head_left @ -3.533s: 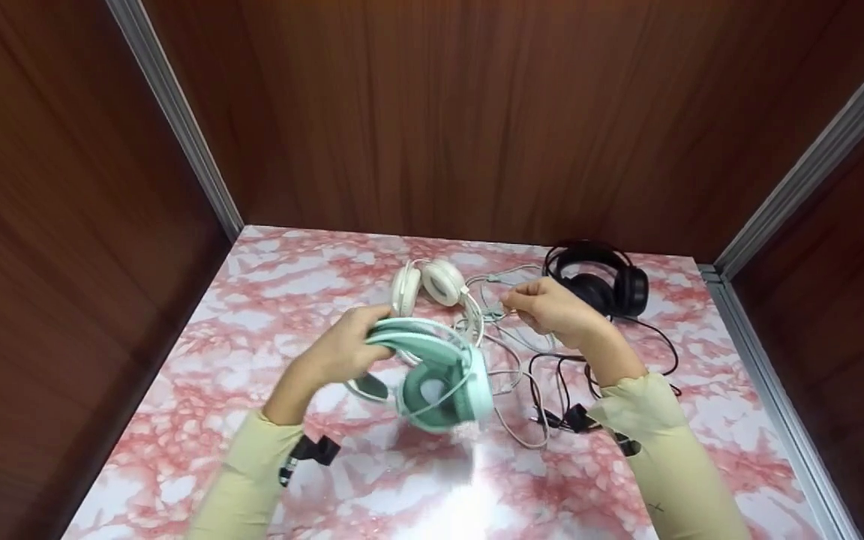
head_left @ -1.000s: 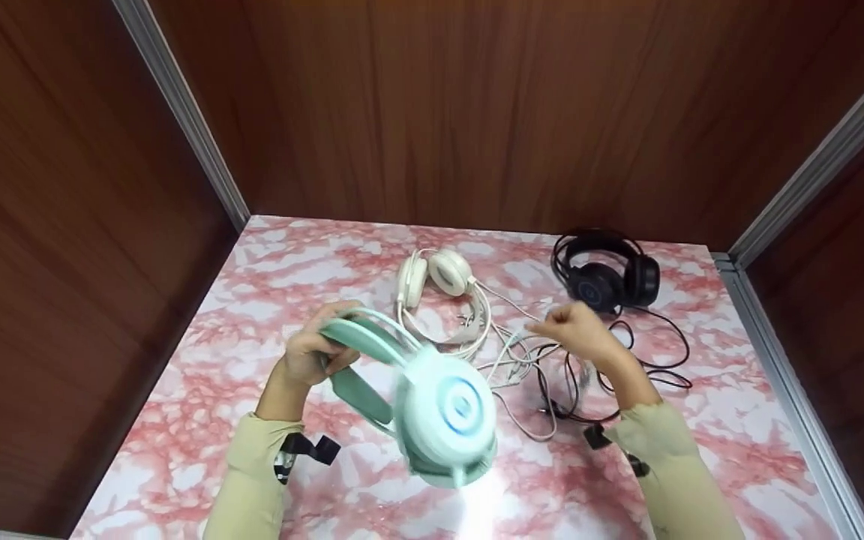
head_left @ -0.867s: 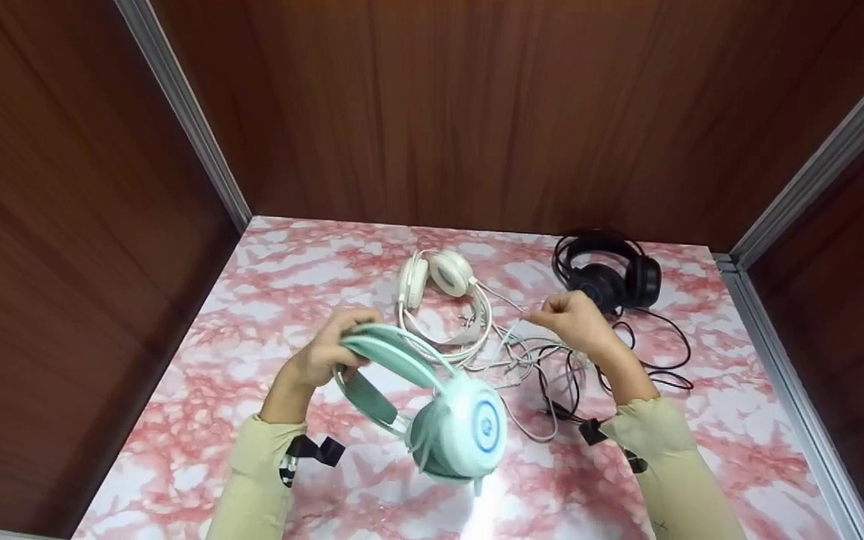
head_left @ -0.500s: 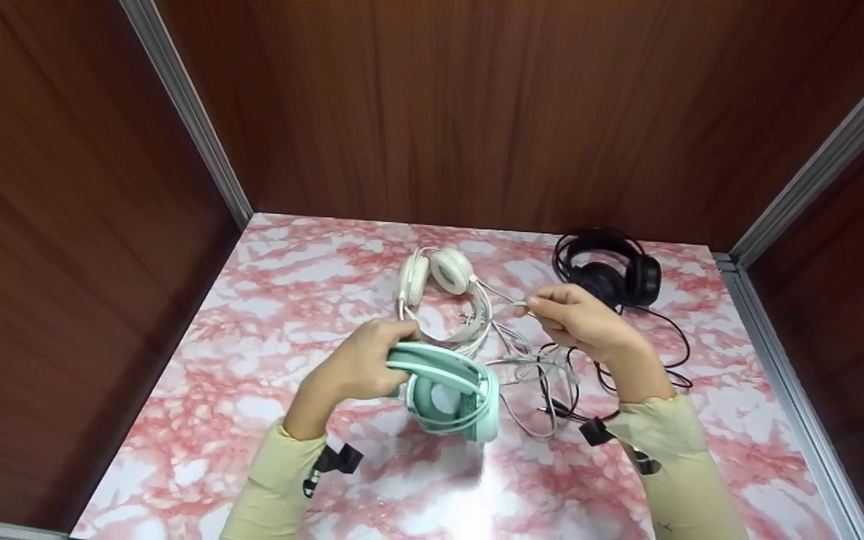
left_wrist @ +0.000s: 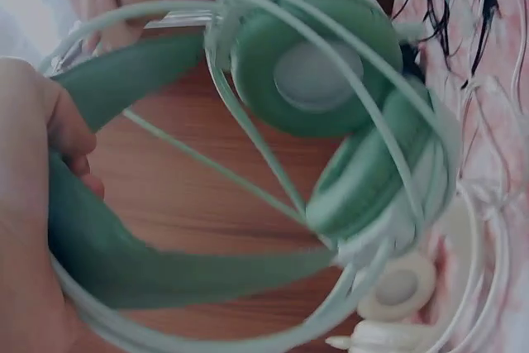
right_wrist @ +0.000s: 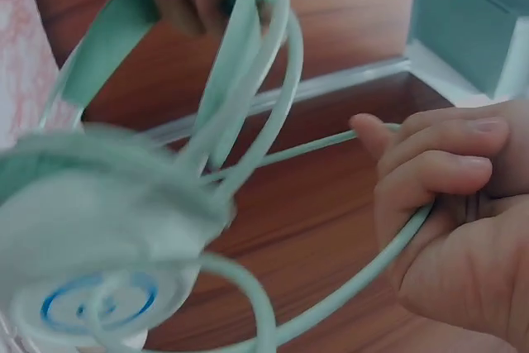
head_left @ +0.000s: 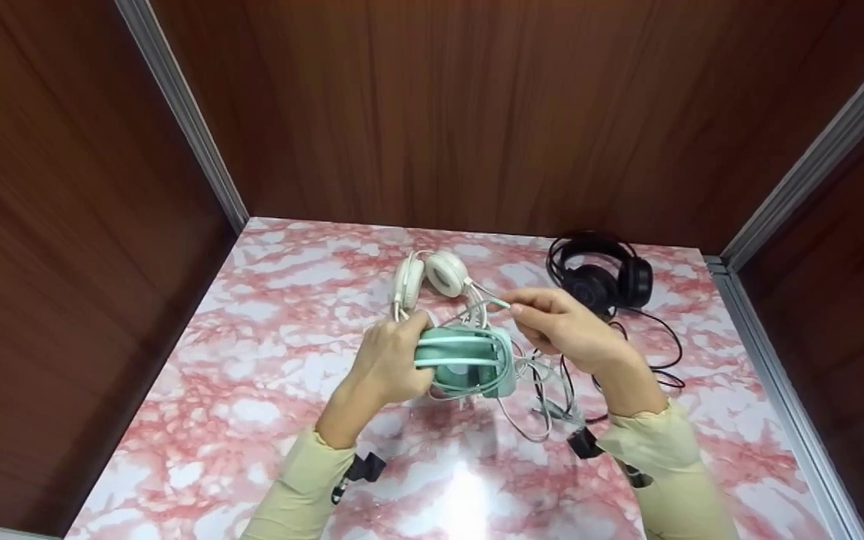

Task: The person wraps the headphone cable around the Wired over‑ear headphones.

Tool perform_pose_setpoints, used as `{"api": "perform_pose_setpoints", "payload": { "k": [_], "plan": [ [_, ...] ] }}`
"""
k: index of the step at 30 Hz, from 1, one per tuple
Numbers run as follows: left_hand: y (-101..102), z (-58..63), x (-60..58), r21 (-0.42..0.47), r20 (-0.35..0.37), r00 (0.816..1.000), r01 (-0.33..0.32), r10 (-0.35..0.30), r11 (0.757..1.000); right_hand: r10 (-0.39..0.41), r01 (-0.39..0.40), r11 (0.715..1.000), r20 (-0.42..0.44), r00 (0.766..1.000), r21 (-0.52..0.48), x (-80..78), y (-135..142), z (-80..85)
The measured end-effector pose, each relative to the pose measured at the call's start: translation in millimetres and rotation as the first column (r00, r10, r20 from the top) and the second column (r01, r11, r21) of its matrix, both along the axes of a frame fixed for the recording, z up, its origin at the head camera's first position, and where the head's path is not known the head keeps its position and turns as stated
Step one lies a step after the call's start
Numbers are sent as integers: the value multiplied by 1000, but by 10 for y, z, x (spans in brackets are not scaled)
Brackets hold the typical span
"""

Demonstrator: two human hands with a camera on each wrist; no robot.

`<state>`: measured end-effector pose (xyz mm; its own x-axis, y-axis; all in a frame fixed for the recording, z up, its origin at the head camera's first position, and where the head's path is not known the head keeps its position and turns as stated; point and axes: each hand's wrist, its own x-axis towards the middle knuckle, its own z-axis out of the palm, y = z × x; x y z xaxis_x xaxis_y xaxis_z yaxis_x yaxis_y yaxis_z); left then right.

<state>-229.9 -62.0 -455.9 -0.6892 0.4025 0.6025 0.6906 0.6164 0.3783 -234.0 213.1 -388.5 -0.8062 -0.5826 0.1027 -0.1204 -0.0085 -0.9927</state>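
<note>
My left hand (head_left: 393,358) grips the headband of the mint-green headphones (head_left: 456,346), holding them above the table. Their ear cups hang to the right of that hand, with loops of cable round them in the left wrist view. My right hand (head_left: 568,330) pinches the thin green cable (head_left: 501,304) to the right of the headphones. In the right wrist view, that cable passes through the curled fingers (right_wrist: 438,173), and a blue ring marks the outside of one ear cup (right_wrist: 99,299). The cable's far end cannot be made out.
White headphones (head_left: 445,274) lie behind the green ones, partly hidden by them. Black headphones (head_left: 636,283) rest at the back right, their black cable (head_left: 678,352) trailing forward. Pale and black cables tangle near the right wrist. Brown wooden panels (head_left: 432,112) enclose the marbled table (head_left: 252,409).
The left hand has swung the green headphones right and farther back, turning the headband toward the camera. The right hand has stayed near the same spot and now pinches cable close to them.
</note>
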Motion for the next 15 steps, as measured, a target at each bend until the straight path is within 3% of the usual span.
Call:
{"api": "perform_pose_setpoints", "payload": {
  "k": [4,9,15],
  "plan": [
    [-3,-124,-86,115,11,996,-93,92,989,7,-6,1000,-63,998,29,76,64,-17],
    [-56,-166,-131,310,4,981,-185,193,933,-10,18,997,-106,994,70,154,142,-63],
    [-29,-163,-147,404,5,968,-233,253,885,-39,54,988,-107,993,142,198,120,-95]
  ]
}}
